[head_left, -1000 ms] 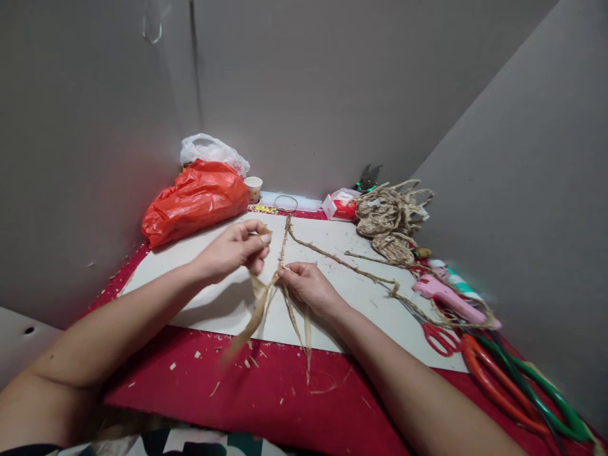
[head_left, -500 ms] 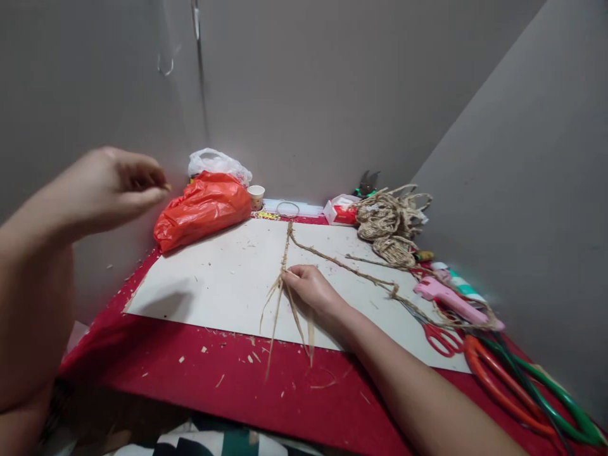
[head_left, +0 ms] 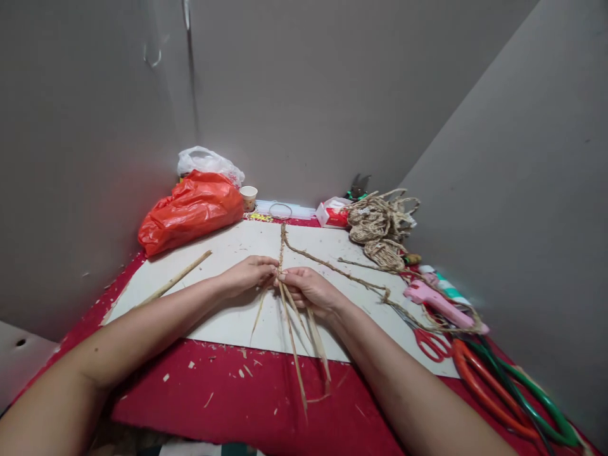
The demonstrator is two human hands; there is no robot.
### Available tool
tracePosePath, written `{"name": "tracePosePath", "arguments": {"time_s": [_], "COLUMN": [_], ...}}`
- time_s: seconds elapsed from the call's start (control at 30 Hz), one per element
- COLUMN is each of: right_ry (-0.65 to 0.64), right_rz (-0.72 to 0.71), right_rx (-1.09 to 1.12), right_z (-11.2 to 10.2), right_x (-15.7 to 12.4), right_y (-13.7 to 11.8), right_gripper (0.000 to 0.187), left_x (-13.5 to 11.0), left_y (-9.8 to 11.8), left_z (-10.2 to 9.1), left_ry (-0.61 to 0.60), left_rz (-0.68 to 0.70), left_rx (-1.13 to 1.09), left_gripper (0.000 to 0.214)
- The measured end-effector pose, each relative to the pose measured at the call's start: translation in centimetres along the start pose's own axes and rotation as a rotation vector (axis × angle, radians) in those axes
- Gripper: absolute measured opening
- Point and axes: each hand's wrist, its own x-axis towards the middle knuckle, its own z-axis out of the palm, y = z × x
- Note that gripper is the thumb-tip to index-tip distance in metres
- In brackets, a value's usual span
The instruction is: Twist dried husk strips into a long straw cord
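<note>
Both hands meet over a thin straw braid point(head_left: 281, 248) that runs away from me on a white board point(head_left: 228, 240). My left hand point(head_left: 251, 274) pinches the braid's near end from the left. From the right, my right hand point(head_left: 308, 288) is closed on the same end, its fingers wrapped near the loose strands. Several flat straw strands point(head_left: 291, 335) fan out from under the hands toward me, over the board's front edge. A brown twisted cord point(head_left: 327, 258) leads from the braid's far end to the right. The exact grip between the fingertips is partly hidden.
An orange plastic bag point(head_left: 194, 206) and a paper cup point(head_left: 248, 197) stand back left. A stalk point(head_left: 180, 275) lies by my left forearm. On the right are cord bundles point(head_left: 380, 221), a pink glue gun point(head_left: 439, 304), red-handled scissors point(head_left: 432, 344) and large shears point(head_left: 489, 392). Scraps litter the red cloth point(head_left: 228, 386).
My left hand has come down from the raised left side to the braid beside my right hand. A stalk now shows on the board at left. The view has shifted slightly.
</note>
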Motion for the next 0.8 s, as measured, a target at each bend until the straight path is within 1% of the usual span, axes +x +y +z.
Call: {"name": "tracePosePath", "arguments": {"time_s": [0.03,0.1,0.17,0.2,0.37,0.43,0.63,0.8], "right_ry": [-0.002,-0.003,0.009,0.021,0.073,0.084,0.165,0.18], "right_rz": [0.003,0.007,0.013,0.015,-0.024,-0.036,-0.062,-0.109], "right_rx": [-0.008,-0.018,-0.018,-0.022,-0.098,-0.142,-0.296,-0.401], "right_z": [-0.04,-0.18,-0.38,-0.48,-0.65,-0.56,-0.39,-0.12], "right_x": [-0.03,-0.06,-0.04,-0.01,0.14,0.11,-0.08,-0.11], "right_y": [-0.08,-0.19,-0.21,-0.17,0.2,0.31,0.53,0.5], "right_gripper": [0.029,0.029,0.029,0.029,0.028,0.028,0.027,0.028], "left_x": [0.32,0.47,0.3,0.2,0.08,0.1,0.21,0.33], "left_y": [-0.03,0.05,0.1,0.08,-0.03,0.04,-0.04,-0.21], "left_z": [0.05,-0.04,-0.14,-0.13,0.27,0.35,0.04,-0.34], "left_ry": [-0.057,-0.139,-0.161,-0.15,-0.037,-0.013,-0.034,-0.081], "left_rz": [-0.04,-0.133,-0.203,-0.218,-0.174,-0.164,-0.171,-0.15], "left_rx": [-0.066,-0.114,-0.117,-0.116,-0.031,-0.01,-0.04,-0.062], "left_gripper": [0.016,0.015,0.018,0.018,0.017,0.018,0.023,0.025]}}
